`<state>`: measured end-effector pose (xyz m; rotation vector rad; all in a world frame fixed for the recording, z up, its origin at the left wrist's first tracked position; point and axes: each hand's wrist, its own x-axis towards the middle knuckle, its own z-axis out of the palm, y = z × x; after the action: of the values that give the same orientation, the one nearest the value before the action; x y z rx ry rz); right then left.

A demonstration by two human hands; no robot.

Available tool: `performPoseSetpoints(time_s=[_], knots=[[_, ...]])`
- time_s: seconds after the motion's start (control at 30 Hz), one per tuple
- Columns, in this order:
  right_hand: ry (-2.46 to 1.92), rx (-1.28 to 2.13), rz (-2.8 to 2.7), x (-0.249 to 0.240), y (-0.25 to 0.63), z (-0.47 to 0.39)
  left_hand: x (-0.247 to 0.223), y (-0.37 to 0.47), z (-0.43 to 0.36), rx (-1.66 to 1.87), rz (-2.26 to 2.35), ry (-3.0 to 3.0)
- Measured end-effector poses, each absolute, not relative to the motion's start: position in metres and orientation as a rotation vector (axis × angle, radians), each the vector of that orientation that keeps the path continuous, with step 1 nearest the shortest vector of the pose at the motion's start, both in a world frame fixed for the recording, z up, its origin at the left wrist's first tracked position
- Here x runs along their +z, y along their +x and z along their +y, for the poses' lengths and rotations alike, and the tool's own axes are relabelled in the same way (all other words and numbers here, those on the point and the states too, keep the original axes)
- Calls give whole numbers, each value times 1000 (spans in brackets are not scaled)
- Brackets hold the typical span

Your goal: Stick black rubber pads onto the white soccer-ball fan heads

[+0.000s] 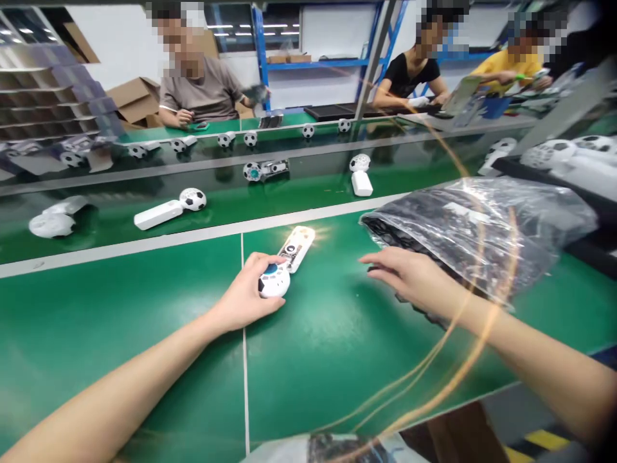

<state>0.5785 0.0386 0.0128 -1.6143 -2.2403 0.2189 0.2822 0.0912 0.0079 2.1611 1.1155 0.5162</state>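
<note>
My left hand [250,289] is wrapped round the ball-shaped head of a white device [299,249] on the green table. The device's long handle points away to the upper right, its inner parts showing and a light shining near its end. To the right, my right hand [405,276] hovers in front of a clear plastic bag [501,225] of dark parts. Its fingers are stretched forward and slightly apart, and nothing shows between them.
Behind the table runs a green conveyor [308,193] with football-patterned devices, one [171,209] at the left, one [360,175] near the middle. Several people sit beyond it. White devices [569,157] fill a black tray at the right. Blurred orange cords cross the view by my right arm.
</note>
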Motion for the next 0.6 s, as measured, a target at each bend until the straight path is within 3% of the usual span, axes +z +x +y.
performPoseSetpoints(time_s=[0.2,0.4,0.6], knots=[[-1495,674,-2216,26,524,36,4,301,87,498,983,2191],[-1376,592,-2190,25,508,39,2,298,89,501,969,2217],[-1326,1023,-1856,17,493,43,0,297,90,512,951,2228]])
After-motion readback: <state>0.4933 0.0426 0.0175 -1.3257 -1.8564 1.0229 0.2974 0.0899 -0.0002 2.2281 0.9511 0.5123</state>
